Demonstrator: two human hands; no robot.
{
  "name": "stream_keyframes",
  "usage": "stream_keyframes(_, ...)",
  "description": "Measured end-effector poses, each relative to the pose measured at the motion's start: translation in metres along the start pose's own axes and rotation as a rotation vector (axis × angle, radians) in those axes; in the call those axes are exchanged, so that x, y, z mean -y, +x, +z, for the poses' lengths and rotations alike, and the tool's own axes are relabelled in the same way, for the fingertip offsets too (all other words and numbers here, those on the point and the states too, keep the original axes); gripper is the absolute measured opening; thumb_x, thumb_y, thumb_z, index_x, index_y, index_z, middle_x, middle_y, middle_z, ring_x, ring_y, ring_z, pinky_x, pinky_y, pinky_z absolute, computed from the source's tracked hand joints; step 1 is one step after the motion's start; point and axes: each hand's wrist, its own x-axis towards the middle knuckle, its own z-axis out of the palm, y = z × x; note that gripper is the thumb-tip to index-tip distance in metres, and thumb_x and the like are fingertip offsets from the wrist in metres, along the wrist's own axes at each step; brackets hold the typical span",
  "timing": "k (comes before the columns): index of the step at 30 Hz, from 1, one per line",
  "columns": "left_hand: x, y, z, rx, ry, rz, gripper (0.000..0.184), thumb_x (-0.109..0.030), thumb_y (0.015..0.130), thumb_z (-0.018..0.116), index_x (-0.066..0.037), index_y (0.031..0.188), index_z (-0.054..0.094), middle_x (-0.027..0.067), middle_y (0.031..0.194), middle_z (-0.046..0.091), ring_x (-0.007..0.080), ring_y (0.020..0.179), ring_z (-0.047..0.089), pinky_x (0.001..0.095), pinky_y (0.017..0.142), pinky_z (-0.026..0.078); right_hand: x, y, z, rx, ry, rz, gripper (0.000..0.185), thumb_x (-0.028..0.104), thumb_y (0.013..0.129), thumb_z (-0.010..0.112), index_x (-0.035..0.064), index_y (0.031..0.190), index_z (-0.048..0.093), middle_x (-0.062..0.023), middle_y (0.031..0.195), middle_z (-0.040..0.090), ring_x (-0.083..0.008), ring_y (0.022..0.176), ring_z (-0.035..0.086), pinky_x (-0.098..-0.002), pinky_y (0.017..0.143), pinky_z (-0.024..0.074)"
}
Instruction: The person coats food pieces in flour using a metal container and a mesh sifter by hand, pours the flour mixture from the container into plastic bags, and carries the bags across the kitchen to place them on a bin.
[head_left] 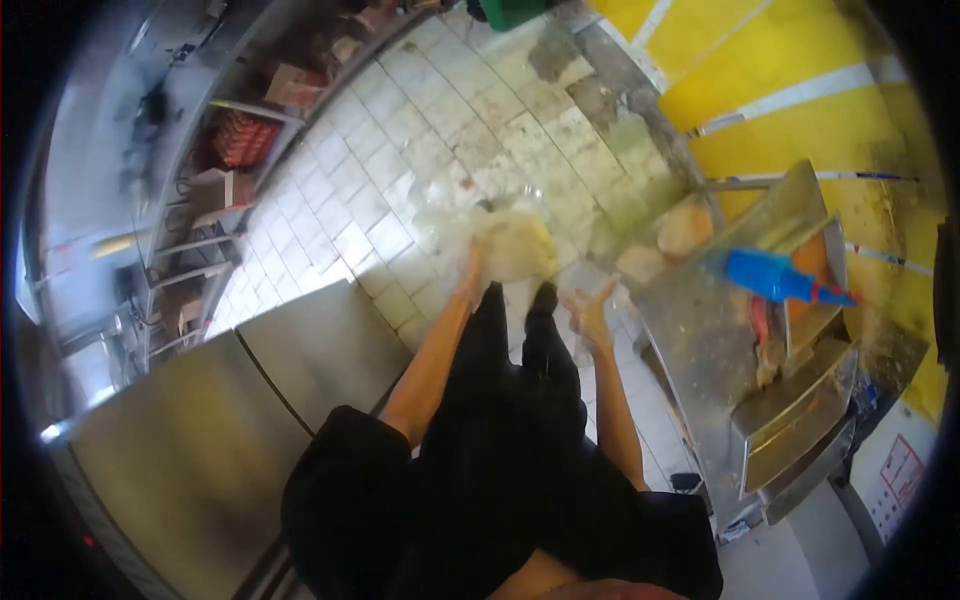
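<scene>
A pale, round, flat piece of dough (515,247) hangs in front of me above the tiled floor, blurred by motion. My left hand (473,272) is at its left edge and seems to grip it; the fingertips are partly smeared. Apart from the dough, to its lower right, my right hand (592,315) has its fingers spread with nothing in them. Close to that hand, two pale rounded pieces, one a dough-like lump (685,230), lie at the corner of the metal counter (690,330).
A blue squeeze bottle (762,274) with a red tip lies on the right counter near metal trays (795,420). At left are a steel worktop (200,430) and shelves with a red crate-like stack (243,138). A yellow wall (790,110) stands behind the counter.
</scene>
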Motion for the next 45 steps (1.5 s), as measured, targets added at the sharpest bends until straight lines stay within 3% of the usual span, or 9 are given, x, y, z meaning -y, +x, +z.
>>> stream_keyframes(1,-0.014,0.019,0.001,0.032,-0.041,-0.009,0.051,-0.04,0.095,0.036,-0.005,0.131,0.043,0.0115,0.133,0.044,0.0232,0.121,0.042,0.0391,0.103,0.031,-0.004,0.019,-0.007,-0.038,0.109,0.061,0.049,0.018,0.082,0.063,0.0243,0.129,0.051,-0.0228,0.126,0.049,-0.026,0.083,0.063,-0.0402,0.091,0.0475)
stream_keyframes(4,-0.039,0.07,-0.01,0.059,0.059,0.019,0.052,-0.043,0.097,0.034,-0.005,0.132,0.043,0.011,0.134,0.044,0.0227,0.123,0.041,0.0393,0.105,0.029,-0.02,0.065,0.005,-0.011,-1.306,-0.292,0.118,0.024,0.078,0.072,0.0218,0.139,-0.028,-0.0207,0.128,0.048,-0.0209,0.094,0.06,-0.0319,0.056,0.0508)
stream_keyframes(14,-0.089,0.22,-0.046,0.201,0.268,-0.107,0.056,-0.047,0.097,0.029,-0.006,0.131,0.045,0.0076,0.126,0.051,0.0166,0.109,0.045,0.0361,0.098,0.035,-0.034,0.157,0.002,-0.967,0.194,0.603,0.098,0.033,0.078,0.069,0.0085,0.143,0.0,-0.0193,0.111,0.061,-0.0279,0.101,0.058,-0.0355,0.079,0.0485)
stream_keyframes(19,-0.115,0.267,-0.016,0.249,0.28,-0.012,0.047,-0.038,0.095,0.037,-0.004,0.124,0.052,0.0099,0.123,0.053,0.0155,0.106,0.047,0.0345,0.099,0.033,-0.092,0.201,-0.077,-1.052,0.049,1.037,0.091,0.055,0.077,0.063,0.0023,0.14,0.024,-0.021,0.102,0.064,-0.0334,0.111,0.053,-0.0413,0.095,0.0405)
stream_keyframes(23,-0.06,0.307,-0.12,0.207,1.099,0.414,0.046,-0.033,0.098,0.034,0.0,0.127,0.047,0.0129,0.115,0.057,0.0201,0.105,0.051,0.0366,0.102,0.031,-0.209,0.212,-0.191,-1.583,-0.632,0.891,0.061,0.059,0.08,0.054,0.0029,0.104,0.059,-0.0117,0.091,0.066,-0.0282,0.077,0.063,-0.0419,0.063,0.0512)
stream_keyframes(26,-0.062,0.331,-0.095,-0.052,0.78,-0.15,0.042,-0.01,0.091,0.041,0.002,0.131,0.043,0.0185,0.13,0.047,0.0268,0.124,0.041,0.0375,0.107,0.029,-0.3,0.209,-0.271,-1.434,-0.658,1.04,0.06,0.058,0.081,0.053,0.0029,0.106,0.059,-0.0121,0.093,0.065,-0.0285,0.079,0.063,-0.0417,0.065,0.0504)
stream_keyframes(30,-0.023,0.348,-0.086,-0.01,1.148,-0.053,0.043,-0.017,0.092,0.046,0.002,0.13,0.041,0.0167,0.122,0.051,0.0272,0.115,0.047,0.0361,0.102,0.035,-0.418,0.215,-0.316,-1.09,-0.772,1.154,0.059,0.056,0.082,0.052,0.0029,0.107,0.058,-0.0126,0.095,0.063,-0.0287,0.081,0.062,-0.0415,0.068,0.0493)
stream_keyframes(36,0.014,0.358,-0.106,-0.381,0.549,-0.298,0.04,-0.037,0.094,0.045,-0.006,0.118,0.05,0.0091,0.108,0.054,0.0206,0.099,0.051,0.0353,0.088,0.042,-0.489,0.191,-0.305,-0.954,-0.826,1.162,0.057,0.053,0.084,0.05,0.0029,0.11,0.056,-0.0134,0.099,0.061,-0.0292,0.085,0.06,-0.0412,0.072,0.0477)
stream_keyframes(45,-0.04,0.342,-0.071,-0.572,0.285,-0.325,0.049,-0.039,0.096,0.043,-0.002,0.128,0.043,0.0118,0.126,0.047,0.0202,0.111,0.049,0.0349,0.096,0.038,-0.361,0.16,-0.346,-1.054,-0.783,1.065,0.054,0.049,0.087,0.047,0.0029,0.113,0.054,-0.0146,0.105,0.059,-0.0298,0.092,0.057,-0.0407,0.078,0.0452)
